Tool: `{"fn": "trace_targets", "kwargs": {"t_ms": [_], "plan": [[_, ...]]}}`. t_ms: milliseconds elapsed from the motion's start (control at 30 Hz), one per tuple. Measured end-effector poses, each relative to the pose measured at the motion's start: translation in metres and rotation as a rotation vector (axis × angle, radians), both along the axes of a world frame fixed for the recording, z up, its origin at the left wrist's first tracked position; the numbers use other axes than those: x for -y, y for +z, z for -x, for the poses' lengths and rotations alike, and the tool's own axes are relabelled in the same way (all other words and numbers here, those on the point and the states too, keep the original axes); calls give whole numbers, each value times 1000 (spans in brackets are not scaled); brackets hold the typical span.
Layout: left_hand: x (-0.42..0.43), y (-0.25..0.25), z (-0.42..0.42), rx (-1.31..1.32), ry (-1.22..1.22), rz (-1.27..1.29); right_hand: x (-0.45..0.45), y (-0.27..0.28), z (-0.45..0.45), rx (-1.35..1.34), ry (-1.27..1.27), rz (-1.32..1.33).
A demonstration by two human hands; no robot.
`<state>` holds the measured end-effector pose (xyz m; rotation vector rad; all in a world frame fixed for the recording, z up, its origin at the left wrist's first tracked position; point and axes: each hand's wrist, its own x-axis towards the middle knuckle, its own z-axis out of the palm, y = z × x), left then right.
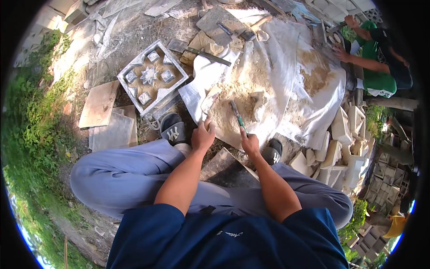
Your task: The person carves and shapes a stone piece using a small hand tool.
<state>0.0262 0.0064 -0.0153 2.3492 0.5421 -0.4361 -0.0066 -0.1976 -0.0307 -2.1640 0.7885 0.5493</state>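
The patterned square frame (166, 95) is set near half past ten from the left hand (204, 134); its fingers are curled — whether anything is gripped cannot be told; a pale chunk (209, 101) lies at twelve; the green-handled tool (239, 117) is gripped in the right hand (251, 144), aimed at eleven over sandy debris (225, 112); scraping seems in hand — a steadied chunk is called for.

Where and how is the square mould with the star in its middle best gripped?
Probably by two opposite outer walls of the square mould, coming from the near side, where one corner points towards the person. It lies open side up with a raised rim to grasp, while the star and surrounding blocks crowd its inside.
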Motion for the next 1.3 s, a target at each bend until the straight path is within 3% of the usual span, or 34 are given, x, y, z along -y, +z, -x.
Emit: {"fn": "trace_targets", "kwargs": {"t_ms": [200,267,633,800,933,1100,1167,1300], "plan": [[1,-1,3,60,2,-22,4,2,7,116,-144,-7],[1,3,3,46,-27,-23,6,7,9,168,-312,-35],[30,1,0,168,-251,-6,15,25,10,138,-367,147],[31,4,5,170,-311,-38,6,23,12,89,-219,185],[25,7,6,127,-287,-57,-2,28,4,82,-402,189],[19,5,6,130,-239,-74,0,8,2,75,-330,137],[17,2,6,140,-225,-73,-5,11,-5,-65,-537,-185],[15,5,6,138,-217,-70,-4,-6,2,-34,-525,-325]]}}
